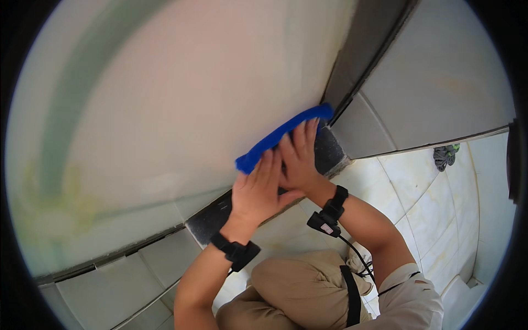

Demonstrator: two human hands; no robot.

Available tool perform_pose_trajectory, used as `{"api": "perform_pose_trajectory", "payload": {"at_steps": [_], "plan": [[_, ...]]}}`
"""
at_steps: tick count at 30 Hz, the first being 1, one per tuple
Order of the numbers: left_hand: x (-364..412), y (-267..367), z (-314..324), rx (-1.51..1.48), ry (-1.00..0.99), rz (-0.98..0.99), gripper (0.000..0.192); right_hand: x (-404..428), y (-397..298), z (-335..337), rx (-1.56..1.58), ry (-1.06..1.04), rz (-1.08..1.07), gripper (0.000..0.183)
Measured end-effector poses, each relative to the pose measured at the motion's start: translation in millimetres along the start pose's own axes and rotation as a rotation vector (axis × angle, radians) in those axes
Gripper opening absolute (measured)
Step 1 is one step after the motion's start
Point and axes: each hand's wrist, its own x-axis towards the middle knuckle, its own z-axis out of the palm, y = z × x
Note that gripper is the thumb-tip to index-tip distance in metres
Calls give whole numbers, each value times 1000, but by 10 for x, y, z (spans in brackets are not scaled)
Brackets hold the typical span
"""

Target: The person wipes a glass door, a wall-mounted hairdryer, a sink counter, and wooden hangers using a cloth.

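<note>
A folded blue cloth (284, 134) lies along the lower edge of a large pale panel (185, 95) with green and pink tones. My left hand (258, 187) presses its fingertips on the cloth's lower left part, palm down. Beside it, my right hand (301, 159) has its fingers laid on the cloth's upper right part, near the corner by a dark frame post (367, 45). Both hands are over a black stone sill (330, 152), and they touch or overlap at the thumbs. Each wrist wears a black strap with a small device. The cloth's underside is hidden.
Grey wall tiles (123, 276) run below the panel at the left. A light grey panel (441, 78) stands at the right. Behind it on the marbled tile floor (416, 198) lies a dark grey bundle (445, 157) with green bits. My bent knees are close below the sill.
</note>
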Motion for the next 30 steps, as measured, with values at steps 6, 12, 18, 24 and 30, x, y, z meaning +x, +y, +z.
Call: {"api": "perform_pose_trajectory", "payload": {"at_steps": [6,12,18,24,30], "plan": [[-777,-484,543,-150,-268,-75,83,-838,-110,190,42,-432,8,41],[-1213,-674,193,-99,-90,-196,83,-364,-857,312,54,-325,-170,38],[-1608,-946,37,-322,-350,-544,93,-437,-1172,540,130,-548,-374,43],[-2403,-1110,530,-181,37,-503,89,-578,-1660,758,236,-736,-418,49],[-2649,-1346,-79,-110,635,-728,71,-185,-2565,1163,736,-737,-422,46]]}}
